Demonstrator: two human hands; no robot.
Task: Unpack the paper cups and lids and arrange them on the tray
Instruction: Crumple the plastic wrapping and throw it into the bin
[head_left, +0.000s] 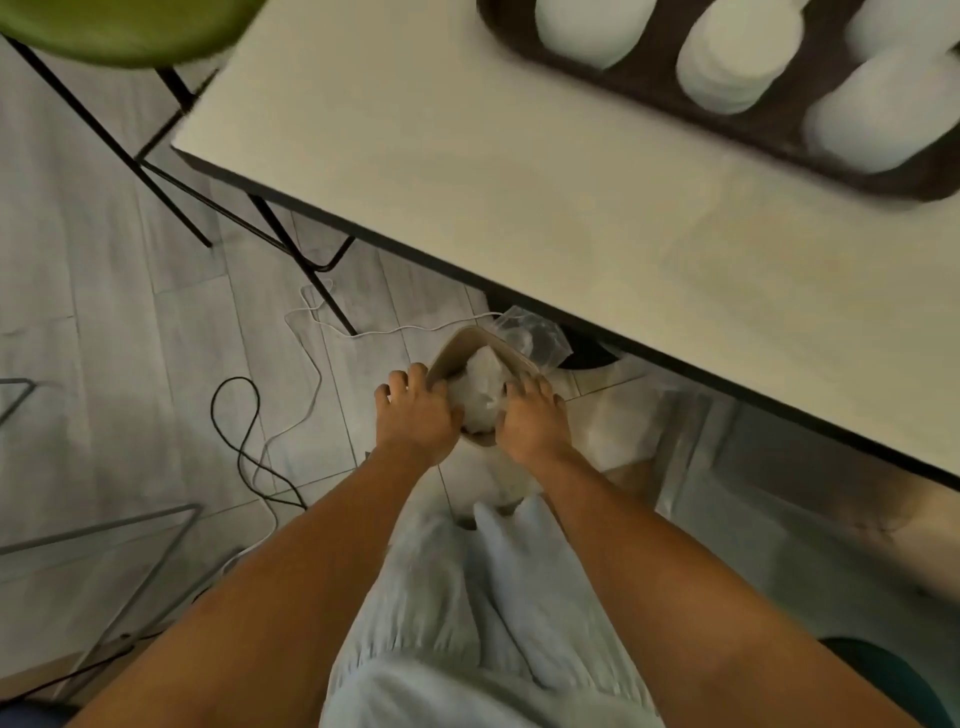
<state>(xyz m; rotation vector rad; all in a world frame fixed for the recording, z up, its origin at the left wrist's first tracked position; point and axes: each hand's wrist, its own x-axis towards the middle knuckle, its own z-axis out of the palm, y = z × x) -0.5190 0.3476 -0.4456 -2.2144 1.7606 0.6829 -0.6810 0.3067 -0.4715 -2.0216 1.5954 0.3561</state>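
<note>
A brown paper bag (467, 343) stands on the floor below the table edge, its mouth open, with crumpled clear plastic wrap (475, 389) inside. My left hand (415, 410) grips the bag's left rim. My right hand (532, 415) rests on the right rim, fingers curled over it beside the plastic. Up on the table, a dark tray (654, 67) holds several white stacks of paper cups and lids (737, 57). More clear plastic (535, 338) sticks out behind the bag.
The cream table (519, 182) has a dark front edge right above the bag. White and black cables (249, 415) trail across the grey plank floor at left. A green stool (114, 31) on black legs stands at the top left. A metal frame (104, 530) lies at lower left.
</note>
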